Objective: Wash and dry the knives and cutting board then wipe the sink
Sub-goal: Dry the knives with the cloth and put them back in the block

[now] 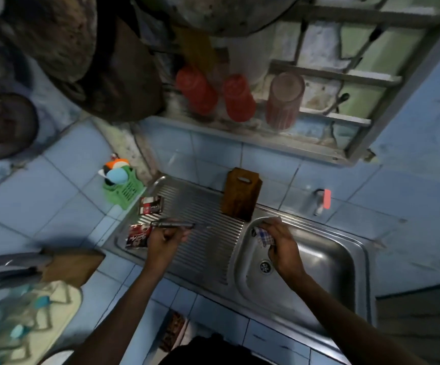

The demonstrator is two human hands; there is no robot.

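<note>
Both forearms reach in from the bottom of the view, nearest the camera, toward the stainless steel sink (355, 259), the largest thing on the blue tiled counter (37, 196). Its ribbed drainboard (203, 233) lies to the left of the basin. A wooden cutting board (241, 193) stands upright at the back of the drainboard, leaning on the wall tiles. Farther left on the counter, a second wooden board (74, 264) lies flat beside several knives (16, 270), well apart from the sink.

The left hand (164, 243) is closed around the handle of a knife (176, 224), held low over the drainboard with its blade pointing toward the basin. The right hand (282, 246) is clamped on a checked cloth (265, 237) pressed at the basin's upper left corner. Two small sachets (145, 219) lie at the drainboard's left edge.

The likely risks: the blade points toward the right hand, so a wiping stroke leftward could meet it; wet fingers may slip on the handle; and the leaning board could topple if knocked
</note>
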